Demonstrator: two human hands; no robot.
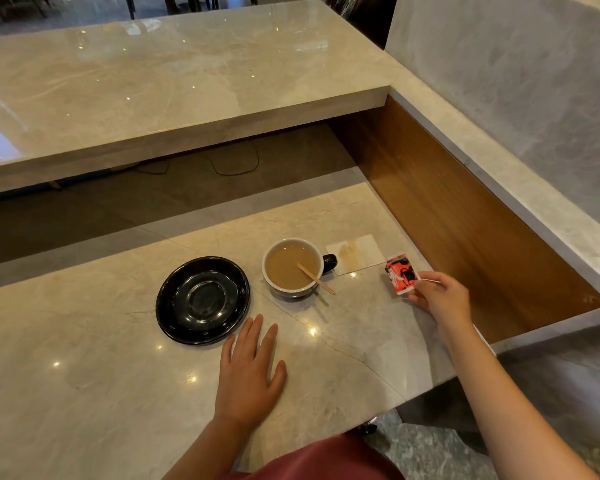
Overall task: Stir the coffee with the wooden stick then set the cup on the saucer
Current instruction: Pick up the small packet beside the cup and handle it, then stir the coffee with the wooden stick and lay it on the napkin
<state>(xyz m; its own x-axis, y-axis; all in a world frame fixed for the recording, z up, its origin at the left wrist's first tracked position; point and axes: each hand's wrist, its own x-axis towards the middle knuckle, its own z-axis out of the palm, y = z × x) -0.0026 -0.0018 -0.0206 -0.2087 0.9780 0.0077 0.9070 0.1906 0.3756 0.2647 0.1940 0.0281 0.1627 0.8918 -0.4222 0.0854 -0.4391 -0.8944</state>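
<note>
Resting flat on the marble counter (101, 375), the left hand (248, 372) is lying palm down with all its fingers stretched out and slightly spread, gripping nothing at all. Its fingertips are pointing toward twelve o'clock and sitting just beside the near rim of the black saucer (202, 299), though I cannot tell whether they are quite touching it.

Over at three o'clock from the cup, the right hand (437, 299) is reaching in from the lower right and pinching a small red, white and black packet (400, 273) between thumb and fingertips. The packet is sticking out at about ten o'clock from the hand, and the rest of the fingers are curling loosely beneath it. Whether the packet is lifted or resting on the counter, I cannot tell.

Between the two hands, the cup (293, 268) is standing upright on the counter, not on the saucer, which is sitting just beside it at nine o'clock. The cup is holding light brown coffee (286, 266), and its dark handle is pointing to three o'clock. The wooden stick (316, 279) is leaning in the coffee, its free end hanging over the rim toward four o'clock, and neither hand is touching it. A stained paper napkin (355, 254) is lying just past the handle.
</note>
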